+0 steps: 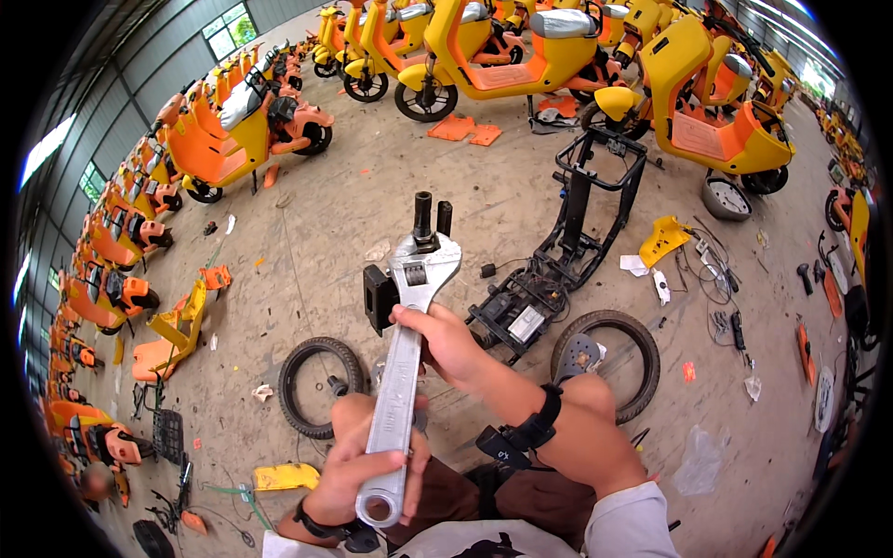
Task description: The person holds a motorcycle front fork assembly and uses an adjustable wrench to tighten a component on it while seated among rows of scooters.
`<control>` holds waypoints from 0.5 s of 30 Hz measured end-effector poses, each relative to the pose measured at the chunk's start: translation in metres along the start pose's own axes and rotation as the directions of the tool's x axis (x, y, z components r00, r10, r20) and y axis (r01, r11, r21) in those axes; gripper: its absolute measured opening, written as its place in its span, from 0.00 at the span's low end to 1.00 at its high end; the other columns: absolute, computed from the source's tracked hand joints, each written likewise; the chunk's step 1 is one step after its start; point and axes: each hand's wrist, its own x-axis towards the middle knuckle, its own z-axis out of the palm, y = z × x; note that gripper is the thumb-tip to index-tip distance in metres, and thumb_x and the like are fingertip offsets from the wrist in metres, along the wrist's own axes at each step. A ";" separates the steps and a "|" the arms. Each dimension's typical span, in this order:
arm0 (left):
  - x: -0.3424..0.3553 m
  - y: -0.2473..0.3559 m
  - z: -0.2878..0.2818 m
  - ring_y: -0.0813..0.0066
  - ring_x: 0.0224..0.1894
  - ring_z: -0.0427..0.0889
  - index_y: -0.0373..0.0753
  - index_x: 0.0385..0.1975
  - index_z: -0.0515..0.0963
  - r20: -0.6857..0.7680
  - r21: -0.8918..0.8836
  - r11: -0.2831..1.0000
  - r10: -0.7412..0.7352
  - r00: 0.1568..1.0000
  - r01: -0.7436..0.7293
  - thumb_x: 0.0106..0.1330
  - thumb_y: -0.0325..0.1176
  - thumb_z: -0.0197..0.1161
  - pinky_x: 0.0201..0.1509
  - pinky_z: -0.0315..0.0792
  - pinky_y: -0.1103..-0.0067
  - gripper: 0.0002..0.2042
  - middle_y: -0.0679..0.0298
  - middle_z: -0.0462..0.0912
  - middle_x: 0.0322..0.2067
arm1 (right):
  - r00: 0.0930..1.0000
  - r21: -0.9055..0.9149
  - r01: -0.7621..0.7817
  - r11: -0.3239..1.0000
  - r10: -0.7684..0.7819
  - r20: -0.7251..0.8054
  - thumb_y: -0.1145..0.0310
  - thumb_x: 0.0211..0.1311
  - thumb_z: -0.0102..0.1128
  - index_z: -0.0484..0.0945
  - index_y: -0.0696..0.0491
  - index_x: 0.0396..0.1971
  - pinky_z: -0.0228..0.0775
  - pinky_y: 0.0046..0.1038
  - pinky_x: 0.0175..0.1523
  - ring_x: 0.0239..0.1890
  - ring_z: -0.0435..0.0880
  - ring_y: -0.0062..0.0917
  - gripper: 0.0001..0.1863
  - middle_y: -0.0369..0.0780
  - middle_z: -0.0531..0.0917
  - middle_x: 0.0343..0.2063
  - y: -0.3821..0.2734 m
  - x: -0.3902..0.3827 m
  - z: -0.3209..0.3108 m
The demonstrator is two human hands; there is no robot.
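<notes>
A large silver adjustable wrench (395, 395) stands upright before me, its head pointing away. My left hand (346, 472) is closed round the lower handle, near the end with the hole. Closed near the head, my right hand (456, 352) lays its thumb across the wrench's neck; its other fingers are mostly hidden behind. At the jaws is a black metal part with two short upright posts (423, 216). A black block (377, 298) sticks out left of the neck. How this part continues below is hidden by the wrench and my hand.
A stripped black scooter frame (581, 219) lies ahead right. Two loose tyres (288, 391) (645, 349) flank my legs. Yellow-orange scooters (512, 74) line the back and left. Yellow panels (665, 240), cables (716, 265), a grey basin (726, 200) and a plastic bag (699, 462) litter the floor.
</notes>
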 end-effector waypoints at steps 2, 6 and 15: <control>0.003 -0.007 0.002 0.61 0.15 0.77 0.20 0.57 0.51 0.061 -0.018 0.998 -0.059 0.996 0.061 0.63 0.31 0.54 0.16 0.74 0.77 0.29 0.49 0.72 0.34 | 0.987 0.004 0.079 0.997 -0.078 -0.139 0.60 0.66 0.54 0.74 0.56 0.34 0.62 0.23 0.20 0.17 0.75 0.21 0.13 0.37 0.76 0.19 0.011 0.004 -0.002; 0.015 -0.039 0.019 0.62 0.27 0.82 0.37 0.65 0.44 0.144 -0.143 0.989 0.040 0.989 -0.020 0.70 0.25 0.49 0.28 0.80 0.70 0.28 0.52 0.71 0.38 | 0.988 0.060 0.119 0.991 -0.112 -0.110 0.61 0.62 0.55 0.74 0.57 0.29 0.66 0.24 0.17 0.13 0.75 0.24 0.13 0.41 0.77 0.15 0.012 0.002 -0.014; 0.062 -0.074 0.056 0.59 0.43 0.83 0.37 0.61 0.46 0.262 -0.067 0.992 0.125 0.957 -0.111 0.69 0.23 0.52 0.46 0.79 0.70 0.26 0.50 0.74 0.46 | 0.982 0.085 -0.105 0.991 0.090 0.167 0.55 0.69 0.47 0.72 0.53 0.30 0.56 0.23 0.15 0.10 0.64 0.20 0.16 0.35 0.70 0.13 -0.024 -0.001 -0.064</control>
